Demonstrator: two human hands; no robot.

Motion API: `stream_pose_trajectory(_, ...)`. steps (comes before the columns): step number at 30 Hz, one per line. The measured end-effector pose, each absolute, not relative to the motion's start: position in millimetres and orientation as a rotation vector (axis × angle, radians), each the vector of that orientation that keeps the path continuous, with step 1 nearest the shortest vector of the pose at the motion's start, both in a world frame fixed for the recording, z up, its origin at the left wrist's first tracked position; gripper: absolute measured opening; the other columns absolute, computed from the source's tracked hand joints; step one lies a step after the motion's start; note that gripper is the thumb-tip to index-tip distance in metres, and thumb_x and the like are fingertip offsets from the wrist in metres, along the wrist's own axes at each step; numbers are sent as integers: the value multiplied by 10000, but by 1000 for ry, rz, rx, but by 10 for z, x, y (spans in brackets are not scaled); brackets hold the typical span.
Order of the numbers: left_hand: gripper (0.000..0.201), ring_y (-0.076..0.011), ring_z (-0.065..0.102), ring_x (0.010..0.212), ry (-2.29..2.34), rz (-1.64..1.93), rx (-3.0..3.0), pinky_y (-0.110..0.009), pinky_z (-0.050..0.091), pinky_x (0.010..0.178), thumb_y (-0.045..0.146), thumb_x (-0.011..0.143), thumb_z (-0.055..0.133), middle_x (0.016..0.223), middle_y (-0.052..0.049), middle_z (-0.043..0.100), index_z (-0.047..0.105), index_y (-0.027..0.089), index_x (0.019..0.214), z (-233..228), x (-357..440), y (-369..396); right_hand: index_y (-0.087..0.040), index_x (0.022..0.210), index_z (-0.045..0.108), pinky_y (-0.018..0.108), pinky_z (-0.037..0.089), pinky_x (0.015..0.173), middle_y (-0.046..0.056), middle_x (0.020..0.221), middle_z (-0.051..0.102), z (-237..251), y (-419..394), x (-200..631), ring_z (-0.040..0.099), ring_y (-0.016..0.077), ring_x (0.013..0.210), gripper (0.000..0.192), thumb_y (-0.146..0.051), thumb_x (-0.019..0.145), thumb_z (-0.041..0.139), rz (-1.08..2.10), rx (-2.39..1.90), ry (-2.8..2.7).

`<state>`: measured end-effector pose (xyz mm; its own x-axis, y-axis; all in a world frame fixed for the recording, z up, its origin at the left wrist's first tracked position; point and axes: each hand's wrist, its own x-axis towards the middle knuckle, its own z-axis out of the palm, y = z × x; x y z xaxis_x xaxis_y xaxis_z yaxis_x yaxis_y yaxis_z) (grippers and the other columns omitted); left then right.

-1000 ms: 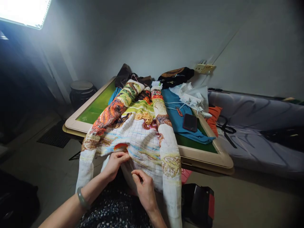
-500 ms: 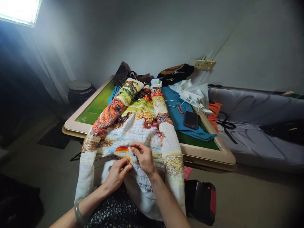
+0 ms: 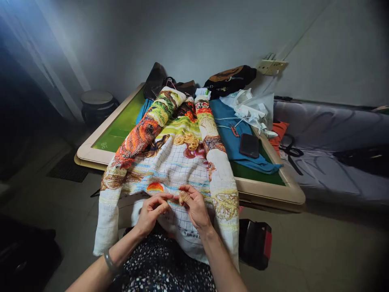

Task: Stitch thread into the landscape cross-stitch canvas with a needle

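Both hands (image 3: 173,207) pinch together over the embroidery cloth (image 3: 170,166) (gridded part).

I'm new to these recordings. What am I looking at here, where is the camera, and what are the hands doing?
There is no machine: a person works with bare hands, and the one camera sits on their head, looking forward and down. The left hand and right hand meet over a large cross-stitch cloth, pinching at its gridded part; any needle or thread is too small to see. The cloth drapes from a green-topped table into the person's lap. Also on the table lie a dark phone on a blue cloth, white cables and a white bag. A bracelet is on the left wrist.
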<state>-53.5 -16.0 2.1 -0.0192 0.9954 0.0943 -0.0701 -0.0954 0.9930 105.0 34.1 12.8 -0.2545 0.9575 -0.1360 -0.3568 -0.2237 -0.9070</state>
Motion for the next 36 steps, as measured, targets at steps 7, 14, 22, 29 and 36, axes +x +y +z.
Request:
stream_pose_trajectory(7, 200, -181, 590, 833, 1388, 1255, 1857, -297, 463, 751, 231, 885, 500, 889, -84, 664, 683, 190, 952, 11, -647, -79, -214, 865, 490, 264, 480, 621, -12, 667, 666, 222, 220, 1010, 599, 138, 599, 272, -353, 767, 702, 1754, -875, -855)
stream_pose_trajectory(14, 222, -175, 500, 720, 1771, 864, 2500, -292, 418, 673, 153, 909, 427, 763, -44, 587, 628, 180, 818, -12, -741, -44, -176, 746, 565, 249, 488, 636, 11, 738, 652, 214, 200, 999, 592, 125, 638, 275, -374, 709, 753, 1636, -986, -902)
stream_pose_trajectory(22, 211, -182, 507, 710, 1882, 641, 2169, -283, 331, 623, 203, 898, 431, 788, -48, 602, 611, 201, 786, -53, -725, -114, -148, 713, 625, 257, 500, 580, 9, 649, 650, 180, 212, 1011, 597, 129, 564, 254, -327, 654, 795, 1644, -1009, -982)
stream_pose_trajectory(29, 279, -136, 374, 557, 1495, 861, 1495, -257, 259, 542, 345, 902, 390, 588, 29, 437, 488, 204, 682, -50, -730, -242, -152, 710, 667, 268, 512, 629, 34, 712, 669, 194, 200, 969, 607, 142, 634, 213, -335, 682, 771, 1610, -1019, -1181)
stream_pose_trajectory(36, 367, -118, 393, 573, 1196, 1250, 929, -244, 317, 561, 488, 845, 483, 600, 24, 450, 592, 151, 749, -33, -656, -302, -156, 684, 654, 232, 466, 544, 13, 609, 623, 184, 201, 945, 553, 126, 565, 234, -366, 689, 758, 1500, -1140, -1286)
